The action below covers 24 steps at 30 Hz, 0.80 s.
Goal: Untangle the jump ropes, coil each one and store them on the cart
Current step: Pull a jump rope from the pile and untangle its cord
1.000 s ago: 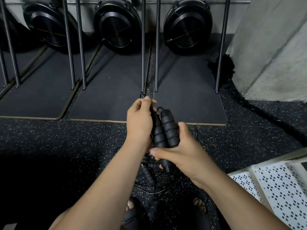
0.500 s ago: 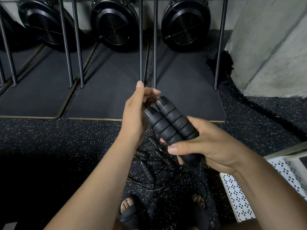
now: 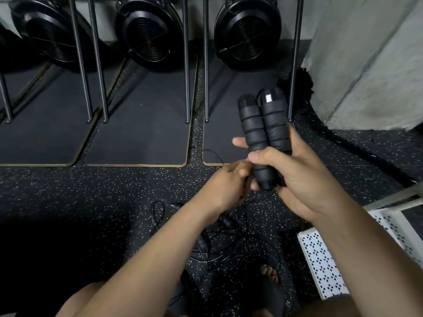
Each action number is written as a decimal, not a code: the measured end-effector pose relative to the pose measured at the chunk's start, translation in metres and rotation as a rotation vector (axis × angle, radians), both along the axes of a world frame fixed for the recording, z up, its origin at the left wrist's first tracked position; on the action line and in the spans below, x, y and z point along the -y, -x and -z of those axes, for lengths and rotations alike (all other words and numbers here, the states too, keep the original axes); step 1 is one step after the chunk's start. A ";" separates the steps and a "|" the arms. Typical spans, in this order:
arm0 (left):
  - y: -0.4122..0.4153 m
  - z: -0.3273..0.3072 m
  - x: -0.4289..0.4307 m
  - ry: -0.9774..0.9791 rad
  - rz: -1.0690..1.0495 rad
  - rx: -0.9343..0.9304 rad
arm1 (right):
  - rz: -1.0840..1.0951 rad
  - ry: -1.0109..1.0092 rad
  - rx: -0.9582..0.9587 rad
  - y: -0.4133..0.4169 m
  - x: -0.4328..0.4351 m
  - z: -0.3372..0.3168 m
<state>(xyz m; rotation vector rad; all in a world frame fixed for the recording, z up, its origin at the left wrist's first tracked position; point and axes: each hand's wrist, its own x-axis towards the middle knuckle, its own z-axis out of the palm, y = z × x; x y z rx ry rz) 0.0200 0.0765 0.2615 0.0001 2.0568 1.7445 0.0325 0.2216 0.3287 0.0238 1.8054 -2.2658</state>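
Handles [image 3: 263, 138]: two black ribbed foam jump-rope grips, side by side and touching, roughly upright, upper ends leaning slightly left; a small pale patch shows on the cap of the right one.
Right hand [image 3: 295, 177]: wrapped round the lower half of both grips, thumb across their front, fingertips showing behind on the left side.
Left hand [image 3: 229, 186]: fingers curled tight, just beside the grips' lower ends and touching the right hand; whether a cord lies inside the fist cannot be told.
Rope tangle [image 3: 229, 243]: thin black cords and further dark grips in a loose heap on the floor, beneath the forearms.
Cart [image 3: 320, 259]: white perforated shelf at lower right, near the heap.
Floor [image 3: 68, 191]: black speckled rubber.
Foot [image 3: 270, 273]: in an open sandal, beside the heap.
Mats [image 3: 142, 124]: dark boards with pale edges, lying beyond the hands.
Poles [image 3: 186, 65]: metal uprights standing on the mats.
Fan housings [image 3: 148, 30]: round, black, along the far wall.
Thick rope [image 3: 338, 138]: heavy, dark, at the foot of the concrete wall [image 3: 366, 65].
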 end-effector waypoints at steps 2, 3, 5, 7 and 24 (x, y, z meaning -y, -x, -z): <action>0.002 0.000 0.003 -0.011 -0.027 0.000 | 0.074 -0.006 0.018 0.007 -0.007 0.003; 0.003 0.000 0.004 0.025 -0.051 -0.044 | 0.114 -0.040 0.018 0.012 -0.012 0.005; 0.006 0.000 0.009 0.147 -0.096 -0.233 | 0.171 -0.182 0.021 0.020 -0.024 0.011; 0.009 -0.002 0.014 0.233 -0.152 -0.394 | 0.166 -0.322 0.059 0.026 -0.035 0.019; 0.014 -0.012 0.035 -0.012 0.030 -0.167 | -1.028 -0.287 0.161 0.007 -0.031 0.007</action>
